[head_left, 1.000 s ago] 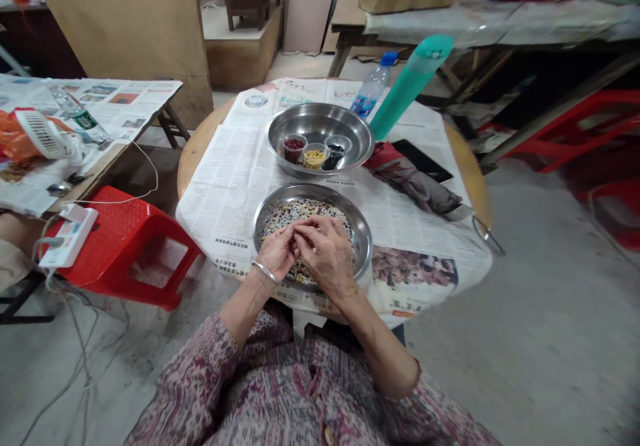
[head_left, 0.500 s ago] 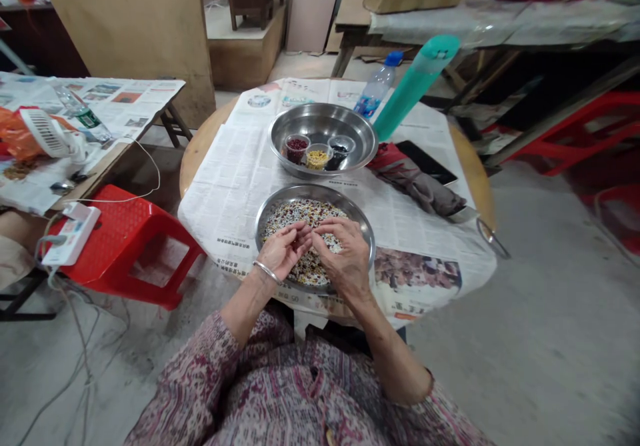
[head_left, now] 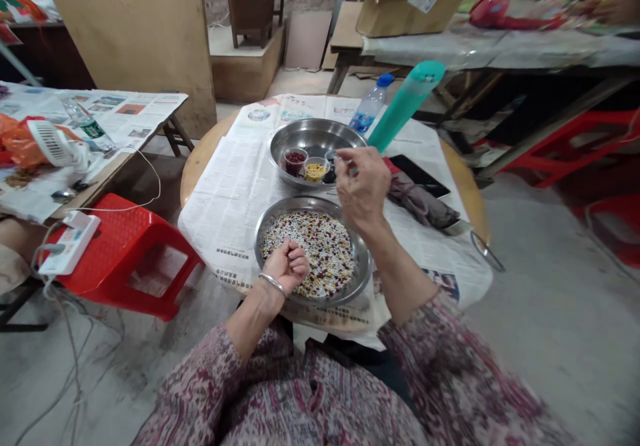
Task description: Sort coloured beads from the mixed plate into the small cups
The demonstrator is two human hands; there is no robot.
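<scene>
- Mixed red, white and dark beans (head_left: 313, 249) fill the near round steel pan (head_left: 260, 233), which sits on newspaper right at the table edge in front of us, so both hands reach it easily.
- Beyond that pan we keep a second round steel pan (head_left: 350, 136) holding three small clear cups, one with red beans (head_left: 295, 159), one with yellow beans (head_left: 315, 169), and one with dark contents (head_left: 330, 169), so each colour has its own place.
- Our right hand (head_left: 363, 189) hangs over the far pan's right side, above the dark cup, fingertips pinched together; whether anything sits between them, we cannot tell.
- Our left hand (head_left: 289, 266) rests curled into a loose fist on the near pan's left rim; what it holds, if anything, is hidden.
- Right of the far pan lean a tall teal bottle (head_left: 407, 103) and a clear water bottle (head_left: 370, 103), well apart from the beans.
</scene>
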